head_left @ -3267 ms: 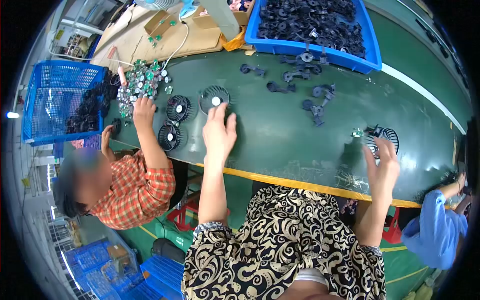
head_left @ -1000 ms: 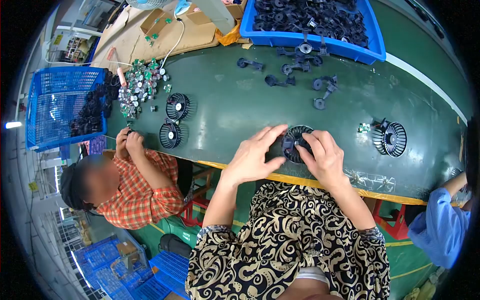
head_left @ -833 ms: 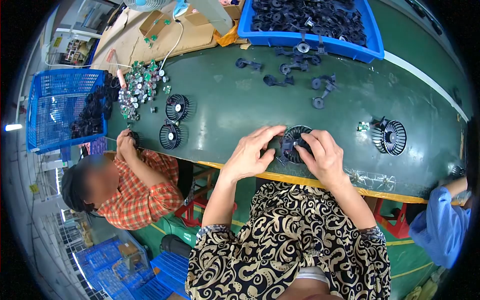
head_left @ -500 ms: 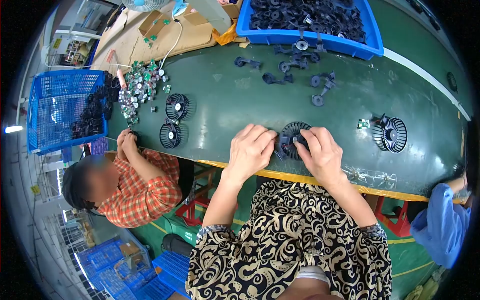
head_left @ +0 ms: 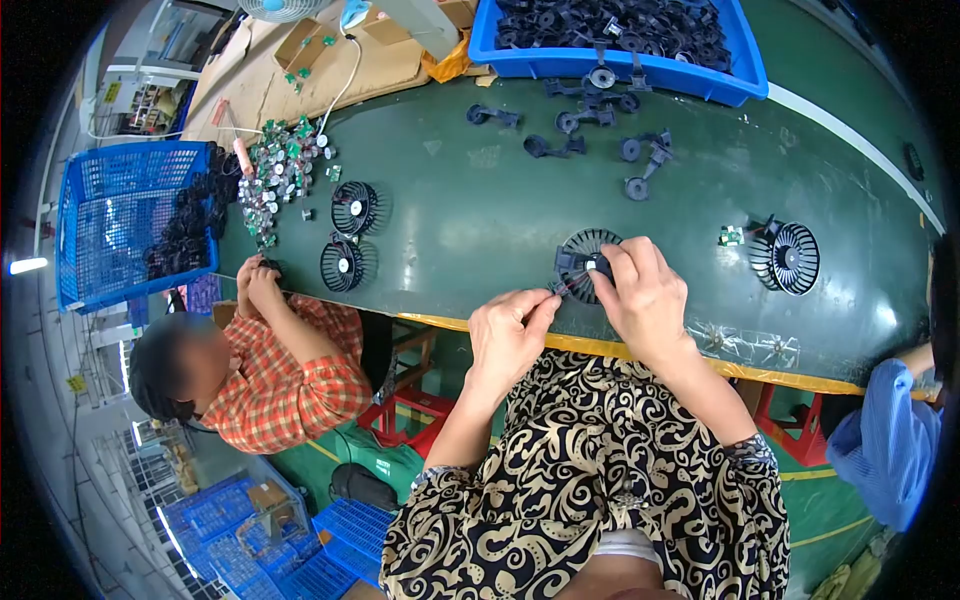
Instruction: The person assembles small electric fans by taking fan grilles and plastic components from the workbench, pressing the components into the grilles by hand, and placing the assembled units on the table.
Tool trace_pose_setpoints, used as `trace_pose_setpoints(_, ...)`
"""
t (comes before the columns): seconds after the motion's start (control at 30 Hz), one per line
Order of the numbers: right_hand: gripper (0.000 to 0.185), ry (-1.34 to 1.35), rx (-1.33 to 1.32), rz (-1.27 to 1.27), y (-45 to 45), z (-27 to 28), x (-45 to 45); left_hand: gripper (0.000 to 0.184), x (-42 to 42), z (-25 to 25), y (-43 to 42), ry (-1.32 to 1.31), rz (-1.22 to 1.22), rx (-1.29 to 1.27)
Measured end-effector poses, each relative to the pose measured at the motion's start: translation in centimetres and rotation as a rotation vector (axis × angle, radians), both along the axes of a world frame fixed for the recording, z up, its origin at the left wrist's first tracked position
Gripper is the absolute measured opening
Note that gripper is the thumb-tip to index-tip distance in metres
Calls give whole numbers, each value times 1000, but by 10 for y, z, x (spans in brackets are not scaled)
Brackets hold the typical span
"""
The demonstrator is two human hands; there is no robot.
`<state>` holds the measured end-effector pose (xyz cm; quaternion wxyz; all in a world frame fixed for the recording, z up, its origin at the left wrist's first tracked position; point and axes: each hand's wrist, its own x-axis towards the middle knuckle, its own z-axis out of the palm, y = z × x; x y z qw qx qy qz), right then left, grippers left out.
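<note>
A black fan wheel (head_left: 590, 240) with radial blades lies on the green table near its front edge, in front of me. A black plastic bracket (head_left: 568, 259) sits over the wheel, with a small white spot near its middle. My left hand (head_left: 510, 330) is at the lower left of the wheel, thumb and forefinger pinched on thin wires (head_left: 562, 288) beside the bracket. My right hand (head_left: 648, 300) grips the bracket's right end from the right; its fingertips hide part of that end and the wheel.
To the right stand another fan wheel (head_left: 795, 258) and a small green circuit board (head_left: 731, 236). Two fan wheels (head_left: 353, 208) lie left, near piled small motors (head_left: 285, 175). Loose brackets (head_left: 655, 155) lie below a blue bin (head_left: 755, 88). A co-worker in a checked shirt (head_left: 290, 400) sits left.
My left hand has moved down and toward me, its fingers now pinched on the wires. My right hand has shifted slightly, and more of the bracket and wheel shows.
</note>
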<state>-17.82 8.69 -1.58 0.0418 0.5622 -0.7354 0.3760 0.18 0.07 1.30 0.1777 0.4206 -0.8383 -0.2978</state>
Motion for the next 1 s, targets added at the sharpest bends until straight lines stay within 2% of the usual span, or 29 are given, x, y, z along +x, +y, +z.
trace_pose_setpoints(0.17, 34, -120, -46, 37, 7, 19, -18, 10, -2, -3, -7, 80, 4, -73)
trace_pose_setpoints(0.33, 31, -139, 29, 227, 5, 15, -27, 6, -11, -6, -14, 106, -59, -111)
trace_pose_setpoints(0.7, 29, 22, 255, 273, -8, 16, -26, 10, -13, -14, -15, 67, -27, -26)
trace_pose_setpoints(0.77, 23, 21, 278, 264, -10, 19, -23, 12, -14, -16, -15, 90, -16, -34)
trace_pose_setpoints(0.87, 13, 76, 354, 262, -14, 21, -23, 26, -18, -13, -15, -38, -1, -21)
trace_pose_setpoints(0.97, 29, 85, 400, 246, -16, 17, -24, 38, -27, -12, -15, -19, 36, -27)
trace_pose_setpoints(1.0, 21, 82, 390, 253, -17, 19, -25, 43, -31, -13, -14, 7, 52, -38)
